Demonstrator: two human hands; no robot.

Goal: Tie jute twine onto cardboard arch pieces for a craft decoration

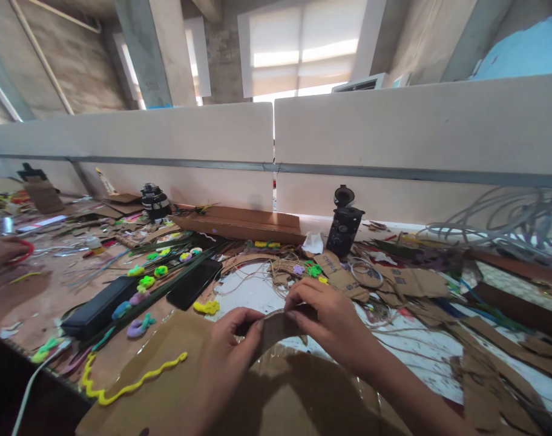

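Between my two hands is a small curved strip of brown cardboard [279, 330]. My left hand [237, 348] pinches its left end between thumb and fingers. The other end is gripped by the fingertips of my right hand [319, 318], which bend over its top edge. Beneath both hands lies a large sheet of brown cardboard [176, 339] with shiny tape on it. A wavy yellow fuzzy stem [140, 384] rests on that sheet, left of my left hand. Small fuzzy flowers in green, purple and yellow, such as a yellow one [207, 307], lie beyond.
A black phone [194, 284] and a dark case [101, 307] lie to the left. Behind stand a black bottle [345, 224] and a long cardboard tray [239, 225]. Cardboard scraps [407, 284] and twine cover the right side. Another person's hand [3, 253] is at far left.
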